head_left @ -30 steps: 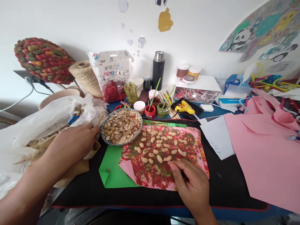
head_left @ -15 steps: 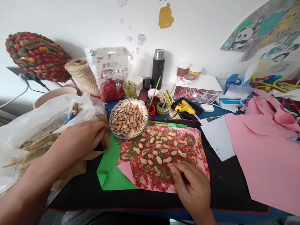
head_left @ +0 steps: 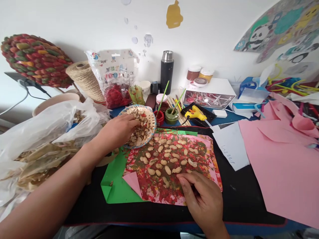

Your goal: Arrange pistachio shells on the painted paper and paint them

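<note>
My left hand (head_left: pixel 121 127) reaches over the left side of a woven basket (head_left: pixel 154 128) of peanut shells (head_left: pixel 143 127). Its fingers are curled together and the tips are lost among the shells. My right hand (head_left: pixel 203 199) hovers low over the paint-smeared pink paper (head_left: pixel 159 196), thumb and forefinger pinched beside a peanut (head_left: pixel 176 170). Whether anything sits in that pinch is hidden. Several whole peanuts (head_left: pixel 167 170) lie spread on the paper, which rests on a green sheet (head_left: pixel 119 186).
Left of the basket lies a plastic bag (head_left: pixel 50 122) of husks. Behind stand paint jars (head_left: pixel 171 116) with brushes, a black flask (head_left: pixel 166 73) and a yellow glue gun (head_left: pixel 196 113). Pink paper (head_left: pixel 286 166) covers the right side. A twine spool (head_left: pixel 86 81) stands at the back left.
My left hand has moved right, from beside the plastic bag into the basket of shells. My right hand has stayed in nearly the same place, still pinched.
</note>
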A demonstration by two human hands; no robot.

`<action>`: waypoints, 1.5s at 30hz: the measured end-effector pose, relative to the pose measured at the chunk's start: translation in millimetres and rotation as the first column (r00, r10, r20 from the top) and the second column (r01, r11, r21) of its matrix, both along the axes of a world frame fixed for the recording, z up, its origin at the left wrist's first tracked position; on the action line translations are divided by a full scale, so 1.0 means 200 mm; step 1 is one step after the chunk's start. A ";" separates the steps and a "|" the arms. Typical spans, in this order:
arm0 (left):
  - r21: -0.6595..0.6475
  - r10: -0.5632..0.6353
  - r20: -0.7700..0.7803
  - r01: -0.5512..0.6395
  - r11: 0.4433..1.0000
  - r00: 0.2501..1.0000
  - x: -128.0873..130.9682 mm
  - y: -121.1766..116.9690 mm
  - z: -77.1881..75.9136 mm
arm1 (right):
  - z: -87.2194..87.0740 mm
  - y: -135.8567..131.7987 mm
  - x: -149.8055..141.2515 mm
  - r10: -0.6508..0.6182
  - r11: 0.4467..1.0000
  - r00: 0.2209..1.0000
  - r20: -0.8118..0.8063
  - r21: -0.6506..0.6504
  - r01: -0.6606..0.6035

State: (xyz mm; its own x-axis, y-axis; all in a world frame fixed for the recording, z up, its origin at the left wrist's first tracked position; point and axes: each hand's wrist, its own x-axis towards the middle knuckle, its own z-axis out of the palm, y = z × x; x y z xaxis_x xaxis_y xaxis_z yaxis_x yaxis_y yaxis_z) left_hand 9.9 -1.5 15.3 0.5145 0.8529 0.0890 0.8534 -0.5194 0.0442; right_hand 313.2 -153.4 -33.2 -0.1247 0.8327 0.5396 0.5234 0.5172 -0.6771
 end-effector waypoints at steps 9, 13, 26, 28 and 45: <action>-0.067 0.006 0.082 0.000 0.998 0.997 -0.06 -0.03 0.00 | -0.01 0.00 0.00 0.006 1.000 1.000 -0.012 -0.018 -0.006; -0.104 0.100 0.100 -0.089 0.991 0.990 -0.11 -0.07 0.04 | 0.00 0.00 0.00 0.005 1.000 1.000 -0.003 -0.009 -0.005; -0.077 0.031 0.058 -0.027 0.997 0.998 -0.07 -0.19 0.04 | 0.00 0.00 -0.01 -0.011 1.000 1.000 0.014 -0.003 0.011; -0.123 0.009 0.024 -0.006 0.992 1.000 -0.05 -0.19 0.02 | 0.00 0.00 -0.01 -0.014 1.000 1.000 0.014 0.000 0.014; -0.155 -0.018 0.043 0.024 0.988 0.999 -0.06 -0.20 0.00 | 0.00 0.01 -0.01 -0.007 1.000 1.000 0.001 -0.006 0.007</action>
